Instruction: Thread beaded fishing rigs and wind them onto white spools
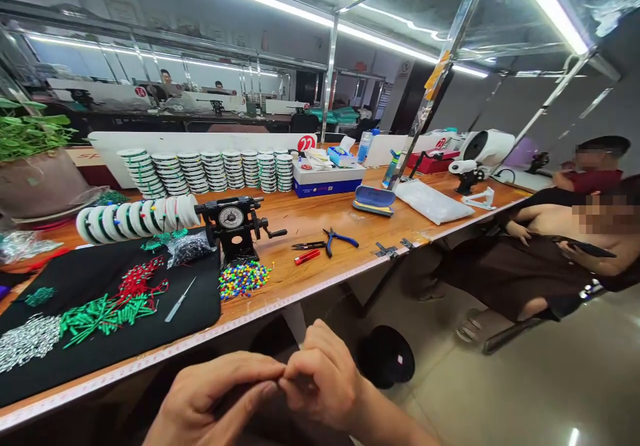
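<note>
My left hand (213, 399) and my right hand (320, 379) meet at the fingertips, low in the view below the wooden table's front edge (150, 359). Whatever lies between the fingers is hidden or too small to see. Nearest to them is a black mat (190, 299) bearing strands of green, red and silver beads. A small pile of multicoloured beads (244, 279) lies on the bare wood just beyond it. Neither hand touches the table.
A hand-cranked counter winder (233, 223) holds a roll of white spools (137, 219). Blue-handled pliers (340, 241) and scissors (307, 246) lie on the table, with stacked spools (205, 169) behind. A seated person (565, 246) holds a phone at the right.
</note>
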`<state>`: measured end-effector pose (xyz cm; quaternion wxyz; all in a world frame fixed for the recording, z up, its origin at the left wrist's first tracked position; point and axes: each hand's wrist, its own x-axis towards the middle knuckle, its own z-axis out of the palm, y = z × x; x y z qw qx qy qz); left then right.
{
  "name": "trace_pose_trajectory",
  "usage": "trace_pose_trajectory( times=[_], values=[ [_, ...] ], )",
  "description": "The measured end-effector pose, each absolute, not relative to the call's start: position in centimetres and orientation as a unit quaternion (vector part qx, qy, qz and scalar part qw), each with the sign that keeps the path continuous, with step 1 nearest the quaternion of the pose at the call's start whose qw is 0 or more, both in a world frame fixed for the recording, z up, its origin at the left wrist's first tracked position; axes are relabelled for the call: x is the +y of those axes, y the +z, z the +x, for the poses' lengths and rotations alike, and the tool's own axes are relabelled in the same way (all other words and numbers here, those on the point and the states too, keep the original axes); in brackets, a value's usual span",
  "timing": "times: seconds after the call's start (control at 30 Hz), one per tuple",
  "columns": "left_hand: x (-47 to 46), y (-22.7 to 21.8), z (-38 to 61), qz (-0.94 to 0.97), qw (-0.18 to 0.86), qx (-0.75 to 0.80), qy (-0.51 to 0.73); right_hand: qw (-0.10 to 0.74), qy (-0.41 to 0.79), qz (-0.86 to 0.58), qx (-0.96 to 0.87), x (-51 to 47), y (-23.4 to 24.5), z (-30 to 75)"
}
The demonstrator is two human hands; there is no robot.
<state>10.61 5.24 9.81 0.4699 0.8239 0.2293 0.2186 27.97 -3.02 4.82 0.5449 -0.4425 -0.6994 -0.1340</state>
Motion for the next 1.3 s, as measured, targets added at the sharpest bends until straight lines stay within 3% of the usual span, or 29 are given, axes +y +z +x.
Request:
trace_pose_trajectory(
  times=[0.13, 0.23, 0.3, 0.37, 0.47, 0.5, 0.57, 0.83, 1.0, 1.1, 1.2, 1.3],
  values=[
    [5.4, 10.4, 14.1, 0.808, 0.527, 0.235, 0.117, 0.575, -0.094, -0.454, -0.674, -3.9, 3.8, 29.8],
    [5.8, 10.3, 16.2, 0.78, 0.579, 0.23, 0.061, 0.609, 0.074, -0.452, -0.648, -4.3, 4.0, 31.6],
    [6.0, 10.1, 17.4, 0.756, 0.612, 0.227, 0.04, 0.588, 0.183, -0.461, -0.639, -3.5, 4.3, 33.9],
    [6.3, 9.7, 18.2, 0.736, 0.631, 0.243, 0.036, 0.558, 0.173, -0.503, -0.637, -1.5, 4.5, 37.0],
    [7.1, 8.8, 18.7, 0.718, 0.631, 0.29, 0.047, 0.418, 0.016, -0.63, -0.654, 3.5, 4.4, 42.1],
    [7.4, 8.6, 18.7, 0.716, 0.626, 0.305, 0.055, 0.33, -0.007, -0.664, -0.671, 5.2, 4.4, 43.5],
    [8.0, 8.1, 18.3, 0.715, 0.61, 0.332, 0.075, 0.242, -0.007, -0.683, -0.689, 8.3, 4.3, 45.4],
    [9.8, 5.9, 15.7, 0.721, 0.564, 0.369, 0.159, 0.12, 0.034, -0.712, -0.691, 13.1, 4.0, 45.9],
    [9.8, 5.2, 14.1, 0.711, 0.545, 0.384, 0.222, 0.209, 0.013, -0.74, -0.639, 11.3, 4.5, 44.6],
    [9.8, 5.3, 13.0, 0.723, 0.517, 0.387, 0.246, 0.34, 0.068, -0.724, -0.596, 7.7, 4.5, 41.2],
    [9.7, 5.3, 12.0, 0.744, 0.471, 0.384, 0.277, 0.532, 0.37, -0.58, -0.493, 2.9, 3.8, 35.3],
    [9.6, 5.2, 10.9, 0.761, 0.43, 0.375, 0.307, 0.533, 0.575, -0.478, -0.395, -1.1, 2.3, 28.9]
  ],
)
